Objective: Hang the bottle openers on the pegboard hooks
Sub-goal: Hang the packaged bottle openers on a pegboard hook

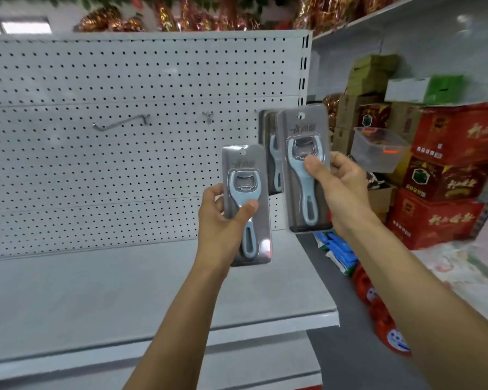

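**A:** Where are the bottle openers?

**B:** One pack (pixel 247 205) is in the left hand (pixel 223 220), thumb and fingers pinching it. The right hand (pixel 340 190) pinches another pack (pixel 304 170). A third pack (pixel 269 149) hangs just behind it.

**A:** And the hooks?

**B:** A long hook (pixel 119 123) is at ten o'clock on the pegboard (pixel 96 164). A short hook (pixel 208 116) is at eleven.

**A:** What could go wrong?

**B:** The hang hole is small. Miss the hook tip and the pack could slip and drop on the shelf (pixel 124 291).

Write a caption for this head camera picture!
Each hand, left and right, holds packaged bottle openers before empty pegboard hooks.
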`<move>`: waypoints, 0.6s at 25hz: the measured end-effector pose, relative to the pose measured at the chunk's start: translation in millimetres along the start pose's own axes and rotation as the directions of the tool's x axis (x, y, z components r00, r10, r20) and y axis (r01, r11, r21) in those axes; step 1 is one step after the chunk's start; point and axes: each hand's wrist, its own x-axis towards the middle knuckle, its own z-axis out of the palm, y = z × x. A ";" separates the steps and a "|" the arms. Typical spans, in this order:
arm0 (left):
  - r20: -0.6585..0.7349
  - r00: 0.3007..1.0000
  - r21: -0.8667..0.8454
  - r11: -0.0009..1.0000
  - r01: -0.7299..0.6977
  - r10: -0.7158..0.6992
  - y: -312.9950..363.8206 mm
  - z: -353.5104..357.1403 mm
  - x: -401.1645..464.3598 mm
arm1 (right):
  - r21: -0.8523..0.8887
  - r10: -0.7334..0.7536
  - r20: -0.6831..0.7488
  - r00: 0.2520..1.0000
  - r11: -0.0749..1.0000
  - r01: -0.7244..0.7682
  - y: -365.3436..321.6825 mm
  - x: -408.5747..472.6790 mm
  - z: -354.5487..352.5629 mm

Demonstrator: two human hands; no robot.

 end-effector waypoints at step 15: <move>0.000 1.000 0.031 0.999 -0.013 0.013 -9.0 0.5 32.6 | -0.119 0.167 -0.045 0.985 0.978 -0.171 43.3 72.4 23.1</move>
